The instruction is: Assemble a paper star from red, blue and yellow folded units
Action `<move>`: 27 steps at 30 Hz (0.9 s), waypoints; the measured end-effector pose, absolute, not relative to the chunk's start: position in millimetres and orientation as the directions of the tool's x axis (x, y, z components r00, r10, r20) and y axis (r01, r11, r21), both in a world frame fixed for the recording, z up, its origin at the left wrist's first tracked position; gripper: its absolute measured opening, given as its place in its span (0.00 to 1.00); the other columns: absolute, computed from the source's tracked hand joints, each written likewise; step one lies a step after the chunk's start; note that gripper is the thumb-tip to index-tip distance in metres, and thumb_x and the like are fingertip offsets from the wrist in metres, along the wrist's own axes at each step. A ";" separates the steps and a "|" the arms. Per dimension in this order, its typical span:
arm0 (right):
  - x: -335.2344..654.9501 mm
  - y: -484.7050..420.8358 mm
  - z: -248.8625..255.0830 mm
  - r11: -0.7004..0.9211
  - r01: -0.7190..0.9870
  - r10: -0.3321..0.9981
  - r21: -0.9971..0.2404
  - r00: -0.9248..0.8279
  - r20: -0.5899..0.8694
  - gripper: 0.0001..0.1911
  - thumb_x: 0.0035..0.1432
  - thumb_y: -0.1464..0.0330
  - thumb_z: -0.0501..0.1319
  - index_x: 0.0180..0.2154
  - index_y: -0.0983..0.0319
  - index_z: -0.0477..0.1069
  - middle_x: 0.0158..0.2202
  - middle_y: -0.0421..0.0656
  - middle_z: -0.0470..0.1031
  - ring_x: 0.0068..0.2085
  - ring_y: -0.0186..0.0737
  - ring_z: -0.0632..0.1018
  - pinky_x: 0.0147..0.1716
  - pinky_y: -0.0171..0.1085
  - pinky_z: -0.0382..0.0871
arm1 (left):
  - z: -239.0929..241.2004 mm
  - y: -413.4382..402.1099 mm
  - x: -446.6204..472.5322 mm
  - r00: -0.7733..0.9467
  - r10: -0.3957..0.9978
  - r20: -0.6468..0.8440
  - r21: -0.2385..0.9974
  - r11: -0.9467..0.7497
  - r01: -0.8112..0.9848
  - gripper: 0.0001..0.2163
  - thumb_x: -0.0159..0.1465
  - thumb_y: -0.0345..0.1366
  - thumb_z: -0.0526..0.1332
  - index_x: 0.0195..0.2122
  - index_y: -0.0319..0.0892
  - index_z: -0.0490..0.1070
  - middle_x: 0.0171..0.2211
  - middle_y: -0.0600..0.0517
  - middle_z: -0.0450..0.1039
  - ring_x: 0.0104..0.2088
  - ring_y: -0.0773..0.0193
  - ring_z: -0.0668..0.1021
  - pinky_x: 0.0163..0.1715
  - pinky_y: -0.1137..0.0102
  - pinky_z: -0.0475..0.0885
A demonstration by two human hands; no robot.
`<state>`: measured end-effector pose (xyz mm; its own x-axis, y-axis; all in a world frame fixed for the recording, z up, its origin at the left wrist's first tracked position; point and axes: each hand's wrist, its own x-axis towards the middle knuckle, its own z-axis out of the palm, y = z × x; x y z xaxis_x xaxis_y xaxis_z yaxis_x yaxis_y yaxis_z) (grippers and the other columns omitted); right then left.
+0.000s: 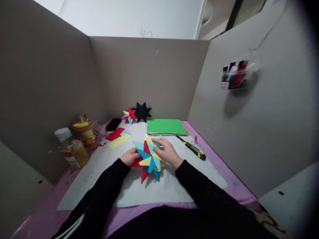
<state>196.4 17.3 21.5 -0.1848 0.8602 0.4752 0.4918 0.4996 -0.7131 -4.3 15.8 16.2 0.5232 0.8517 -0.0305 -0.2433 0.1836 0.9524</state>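
Note:
A folded paper star in red, yellow and blue, with many points, is held over the white sheet in front of me. My left hand grips its left side, with the fingertips partly hidden behind the paper points. On the right side, my right hand is closed around the edge, its thumb and fingers resting on the upper points. Both sleeves are black. Beyond my left hand lie a yellow paper strip and red paper pieces.
Farther back are a smaller multicoloured star, a black star and a stack of green-topped paper. A utility knife and small scissors lie right. Bottles stand left. Grey panels enclose the table.

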 end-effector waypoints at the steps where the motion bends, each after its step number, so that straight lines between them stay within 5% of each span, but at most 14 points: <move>1: 196.1 17.1 20.5 0.499 0.523 0.858 -0.691 -0.188 0.477 0.23 0.49 0.68 0.62 0.49 0.57 0.70 0.50 0.48 0.67 0.50 0.47 0.71 0.50 0.47 0.64 | 16.8 15.6 -4.1 0.517 0.855 -0.040 0.954 0.186 -0.234 0.14 0.47 0.35 0.69 0.35 0.37 0.77 0.33 0.45 0.80 0.39 0.50 0.79 0.48 0.57 0.68; 5: 195.0 17.1 18.5 0.481 0.582 0.861 -0.656 -0.171 0.479 0.29 0.43 0.63 0.68 0.50 0.55 0.68 0.65 0.47 0.44 0.64 0.57 0.50 0.58 0.54 0.51 | 19.0 16.0 -4.3 0.508 0.859 -0.064 0.958 0.195 -0.208 0.12 0.45 0.34 0.70 0.31 0.37 0.77 0.30 0.46 0.80 0.37 0.50 0.80 0.45 0.58 0.69; 8: 194.0 18.5 20.5 0.465 0.579 0.873 -0.670 -0.172 0.457 0.31 0.40 0.65 0.69 0.49 0.54 0.68 0.66 0.44 0.39 0.66 0.58 0.41 0.60 0.56 0.45 | 18.3 17.5 -4.7 0.514 0.854 -0.078 0.961 0.202 -0.189 0.12 0.45 0.34 0.70 0.31 0.36 0.77 0.31 0.46 0.80 0.36 0.51 0.80 0.45 0.59 0.70; 16: 191.2 17.3 29.7 0.367 0.443 0.930 -0.818 -0.179 0.321 0.31 0.38 0.70 0.68 0.48 0.56 0.68 0.65 0.48 0.45 0.66 0.52 0.45 0.60 0.51 0.46 | 16.9 15.1 -1.6 0.519 0.853 -0.054 0.967 0.174 -0.185 0.12 0.46 0.35 0.69 0.33 0.37 0.77 0.33 0.46 0.79 0.40 0.49 0.79 0.48 0.57 0.68; 27: 193.4 22.9 25.5 0.310 0.382 0.951 -0.871 -0.129 0.282 0.12 0.39 0.65 0.68 0.24 0.61 0.66 0.60 0.48 0.56 0.64 0.53 0.51 0.59 0.49 0.46 | 22.5 11.1 4.4 0.485 0.874 -0.030 0.963 0.156 -0.222 0.15 0.46 0.38 0.70 0.33 0.36 0.77 0.34 0.45 0.79 0.39 0.49 0.79 0.47 0.58 0.68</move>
<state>193.4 22.9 25.5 -0.1291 0.9508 0.2816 0.3821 0.3097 -0.8707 4.4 11.1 22.5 0.4847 0.8741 -0.0299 -0.2215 0.1558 0.9626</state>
